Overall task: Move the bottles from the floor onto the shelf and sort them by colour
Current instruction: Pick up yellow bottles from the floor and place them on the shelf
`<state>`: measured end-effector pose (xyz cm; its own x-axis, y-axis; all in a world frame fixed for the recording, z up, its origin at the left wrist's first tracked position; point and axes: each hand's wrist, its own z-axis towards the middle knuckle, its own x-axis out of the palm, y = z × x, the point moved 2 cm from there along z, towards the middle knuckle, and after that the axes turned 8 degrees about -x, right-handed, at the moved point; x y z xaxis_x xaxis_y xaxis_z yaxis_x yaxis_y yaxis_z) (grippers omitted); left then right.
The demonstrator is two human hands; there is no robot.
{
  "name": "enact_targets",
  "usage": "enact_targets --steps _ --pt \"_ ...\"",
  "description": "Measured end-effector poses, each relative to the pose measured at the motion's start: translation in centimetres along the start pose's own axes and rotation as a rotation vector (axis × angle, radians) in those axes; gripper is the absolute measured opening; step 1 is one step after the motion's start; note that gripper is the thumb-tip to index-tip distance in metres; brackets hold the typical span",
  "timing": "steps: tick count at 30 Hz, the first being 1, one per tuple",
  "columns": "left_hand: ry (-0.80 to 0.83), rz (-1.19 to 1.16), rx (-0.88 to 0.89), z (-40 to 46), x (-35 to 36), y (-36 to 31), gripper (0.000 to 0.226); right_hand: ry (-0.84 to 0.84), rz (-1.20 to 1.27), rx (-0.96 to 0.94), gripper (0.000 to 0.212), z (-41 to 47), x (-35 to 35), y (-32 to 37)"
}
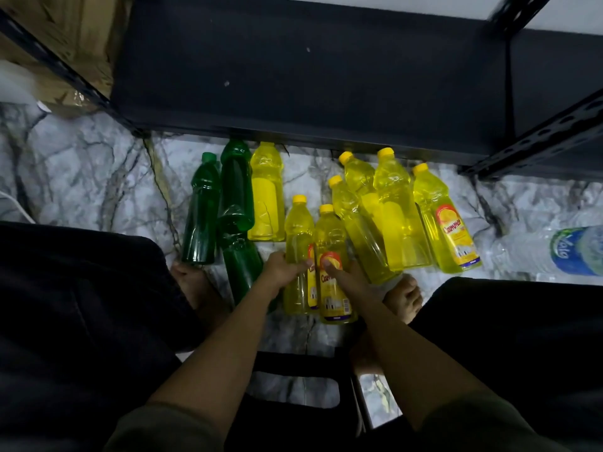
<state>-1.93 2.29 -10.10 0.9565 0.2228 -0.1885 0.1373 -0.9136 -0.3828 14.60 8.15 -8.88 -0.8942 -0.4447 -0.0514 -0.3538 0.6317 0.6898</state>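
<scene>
Yellow capped bottles (298, 256) (332, 265) stand gripped by the left (282, 272) and right hands (347, 275).

floor (81, 164): marble | on it: yellow bottles (391, 210), green bottles (235, 190), water bottle (561, 252)

The floor (81, 164) was pale marble-patterned, veined in grey and dark lines. Above it stood a dark metal rack (310, 76) with a broad black board and perforated angle-iron posts (538, 135) at the right. A cardboard box (65, 44) sat at the upper left behind a slanted post, and a strip of light wall (375, 1) showed at the top. A white cable (16, 203) ran at the left edge. A dark stool (293, 363) stood below. Light was dim
</scene>
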Motion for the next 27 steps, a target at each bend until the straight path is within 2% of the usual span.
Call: enact_targets --steps 2,4,6,10,12,14,16,21,22,25,27 --pt "0.103 -0.08 -0.035 -0.6 -0.6 -0.3 0.052 0.012 0.049 0.042 0.05 -0.1 -0.1 -0.4" --pt "0.156 -0.122 -0.081 -0.8 -1.3 -0.2 0.051 0.001 0.058 0.051 0.03 -0.3 -0.3 -0.6" --pt "0.218 -0.16 -0.11 -1.3 -1.6 -0.2 0.048 -0.058 0.054 0.027 0.022 -0.7 -0.5 -0.5" --pt "0.3 -0.186 -0.102 -2.7 -2.3 -0.8 0.031 -0.144 0.002 -0.037 0.052 -2.1 -0.5 0.5" --pt "0.286 -0.215 -0.087 -3.3 -2.3 -1.4 0.029 -0.163 0.01 -0.068 0.057 -2.6 -0.4 1.1" --pt "0.254 -0.259 -0.037 -4.1 -2.2 -2.2 0.045 -0.186 0.058 -0.079 0.049 -3.3 -0.3 2.5" --pt "0.192 -0.313 0.044 -5.2 -2.1 -3.3 0.056 -0.197 0.07 -0.136 0.052 -3.9 -0.2 4.3" --pt "0.016 -0.397 0.226 -9.7 -2.9 -7.0 0.042 -0.207 0.049 -0.234 0.102 -5.6 0.4 9.4" --pt "-0.001 -0.396 0.264 -10.8 -3.2 -8.0 0.042 -0.195 0.07 -0.277 0.102 -5.9 0.4 10.6" --pt "-0.048 -0.397 0.393 -14.2 -4.3 -11.0 0.048 -0.149 0.118 -0.417 0.059 -8.1 0.0 14.9" --pt "-0.074 -0.389 0.478 -16.8 -5.0 -13.1 0.047 -0.146 0.132 -0.498 0.042 -9.9 -0.6 17.7"
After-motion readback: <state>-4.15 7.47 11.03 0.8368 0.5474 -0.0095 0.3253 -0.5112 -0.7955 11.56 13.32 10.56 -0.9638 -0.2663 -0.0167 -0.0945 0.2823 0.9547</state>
